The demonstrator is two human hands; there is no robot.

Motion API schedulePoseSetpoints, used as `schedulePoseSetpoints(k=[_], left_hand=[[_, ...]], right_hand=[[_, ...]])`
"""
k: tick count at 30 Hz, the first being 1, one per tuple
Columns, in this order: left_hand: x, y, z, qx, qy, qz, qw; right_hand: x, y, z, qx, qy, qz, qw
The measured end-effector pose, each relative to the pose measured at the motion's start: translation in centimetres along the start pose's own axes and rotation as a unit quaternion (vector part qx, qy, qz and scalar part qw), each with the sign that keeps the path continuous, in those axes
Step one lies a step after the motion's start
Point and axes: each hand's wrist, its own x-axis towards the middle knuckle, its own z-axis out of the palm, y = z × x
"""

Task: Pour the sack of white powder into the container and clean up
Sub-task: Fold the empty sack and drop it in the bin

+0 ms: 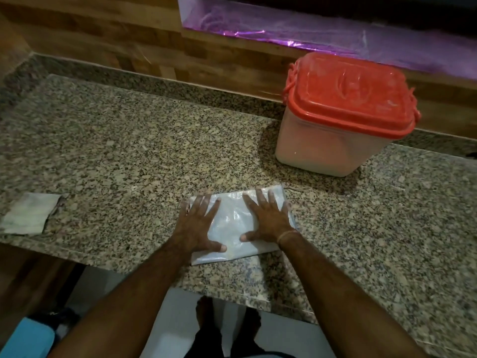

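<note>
A white woven sack [233,223], folded flat into a small rectangle, lies on the granite counter [124,140] near its front edge. My left hand [198,223] presses flat on its left half with fingers spread. My right hand [268,218] presses flat on its right half, a band on the wrist. A loose string sticks out from the sack's far right corner. The translucent container [333,148] stands at the back right, filled with white powder and closed by a red lid [351,91] with side handles.
A folded whitish cloth [29,214] lies at the counter's front left. A wooden wall runs behind the counter, with purple plastic sheeting [322,29] on the ledge above. Below the counter edge I see my feet and a blue object [23,339] on the floor.
</note>
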Motion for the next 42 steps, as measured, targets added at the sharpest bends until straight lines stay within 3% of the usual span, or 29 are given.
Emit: schedulePoseSetpoints(k=[2,5,8,11,14,17,21,24,26,29,34,36,40,42], left_hand=[[0.1,-0.6,-0.2,-0.017,-0.029,-0.02,0.999],[0.1,-0.7,-1.2,0.018,0.006,-0.04,0.999],[1.2,0.1,-2.8,0.023,0.056,-0.014,0.998],[2.3,1.1,-3.9,-0.042,0.05,-0.009,0.998],[3.0,1.3,-4.1,-0.149,0.046,-0.051,0.986],[3.2,1.3,-3.8,-0.239,0.025,-0.082,0.967],[3.4,0.8,-3.1,-0.339,0.046,-0.097,0.935],[2.9,0.7,-3.5,-0.424,0.044,-0.108,0.898],[2.8,0.2,-3.9,-0.482,0.027,-0.115,0.868],[2.7,-0.9,-4.8,-0.561,0.004,-0.121,0.819],[2.6,-2.3,-8.4,-0.637,-0.003,-0.124,0.761],[2.7,-2.7,-10.5,-0.657,0.012,-0.121,0.744],[2.9,-2.9,-14.1,-0.728,0.078,-0.09,0.676],[2.6,-3.2,-15.0,-0.711,0.133,-0.102,0.683]], right_hand=[[0.6,0.8,-0.1,0.01,-0.006,0.044,0.999],[0.6,1.1,0.1,0.011,0.002,0.09,0.996],[0.5,-0.3,-0.5,-0.008,0.017,0.059,0.998],[-0.4,-1.4,-0.3,-0.041,0.096,0.087,0.991],[-1.8,-2.1,2.3,0.092,0.219,0.274,0.932],[-4.1,-3.7,4.6,0.255,0.238,0.386,0.854],[-4.7,-4.8,5.4,0.395,0.254,0.371,0.801],[-4.6,-4.0,4.5,0.515,0.253,0.366,0.732],[-4.9,-3.3,4.0,0.536,0.241,0.362,0.723],[-5.3,-2.9,2.9,0.547,0.235,0.316,0.739],[-5.4,-3.9,-1.9,0.67,0.203,0.224,0.678],[-5.0,-4.0,-4.5,0.698,0.209,0.178,0.661],[-3.7,-4.6,-8.8,0.699,0.25,0.097,0.663],[-3.6,-5.3,-9.6,0.708,0.265,0.081,0.65]])
